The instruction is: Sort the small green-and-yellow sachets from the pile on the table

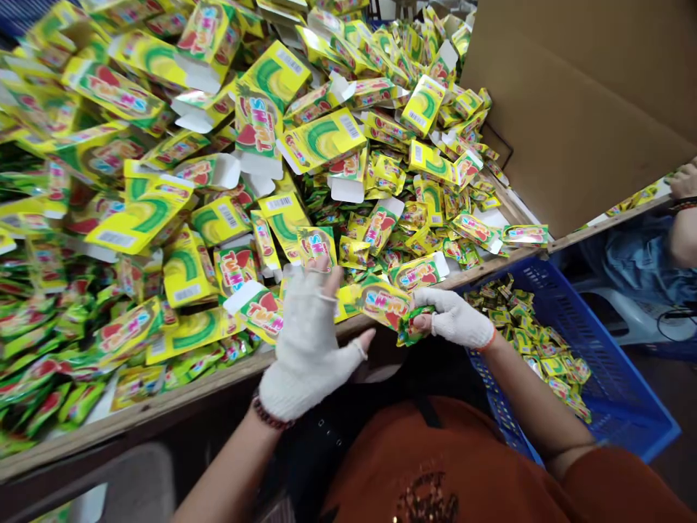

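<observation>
My left hand [308, 334], in a white fingerless glove, reaches over the table's front edge with its thumb held apart from the fingers. Its fingertips are at a small yellow carton [316, 245] in the pile; whether they touch it I cannot tell. My right hand [454, 317], gloved the same way, is closed around shiny green candy packets [414, 325]. Against these packets lies a yellow carton [381, 301] with a fruit print; whether the right fingers also grip it is hidden. Yellow cartons [324, 139], several with white flaps open, are heaped beyond both hands.
Loose green sachets [33, 385] lie at the left of the table. A wooden rim [179, 388] runs along its front. A large brown cardboard sheet [577, 94] stands at the right. Below is a blue crate [626, 407] holding small cartons [544, 349]. Another person's hand [683, 181] shows far right.
</observation>
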Demonstrator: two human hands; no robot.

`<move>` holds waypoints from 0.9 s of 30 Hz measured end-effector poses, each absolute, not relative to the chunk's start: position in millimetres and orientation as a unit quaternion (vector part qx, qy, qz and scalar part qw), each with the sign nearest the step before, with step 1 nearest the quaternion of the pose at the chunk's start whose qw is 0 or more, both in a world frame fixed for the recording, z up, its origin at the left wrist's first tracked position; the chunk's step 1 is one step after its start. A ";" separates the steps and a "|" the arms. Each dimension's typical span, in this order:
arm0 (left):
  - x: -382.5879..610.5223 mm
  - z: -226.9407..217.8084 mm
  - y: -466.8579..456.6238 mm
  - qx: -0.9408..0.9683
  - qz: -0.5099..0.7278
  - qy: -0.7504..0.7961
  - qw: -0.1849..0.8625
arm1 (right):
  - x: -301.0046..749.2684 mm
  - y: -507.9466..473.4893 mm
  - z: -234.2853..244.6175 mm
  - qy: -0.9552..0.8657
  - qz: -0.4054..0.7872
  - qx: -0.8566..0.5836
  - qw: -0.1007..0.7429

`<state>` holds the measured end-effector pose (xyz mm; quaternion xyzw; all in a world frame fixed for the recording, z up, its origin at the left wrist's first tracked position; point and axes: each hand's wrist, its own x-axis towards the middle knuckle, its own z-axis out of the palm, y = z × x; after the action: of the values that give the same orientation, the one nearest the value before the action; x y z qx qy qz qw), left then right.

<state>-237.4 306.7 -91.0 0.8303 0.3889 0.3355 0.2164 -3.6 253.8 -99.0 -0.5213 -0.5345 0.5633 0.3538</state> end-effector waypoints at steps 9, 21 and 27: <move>-225.2 -94.6 312.4 0.932 0.132 0.334 0.053 | -5.0 255.4 -93.6 -0.593 0.436 -0.509 0.446; -228.6 -113.8 290.5 0.909 0.160 0.382 0.049 | -13.9 250.1 -92.3 -0.616 0.365 -0.620 0.319; -228.1 -116.4 280.7 0.912 0.165 0.371 0.055 | -24.9 245.7 -91.5 -0.645 0.334 -0.625 0.285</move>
<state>-228.1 280.7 -116.4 0.9122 0.3711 0.1647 0.0552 -24.9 245.7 -91.5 -0.6250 -0.6451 0.3344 0.2853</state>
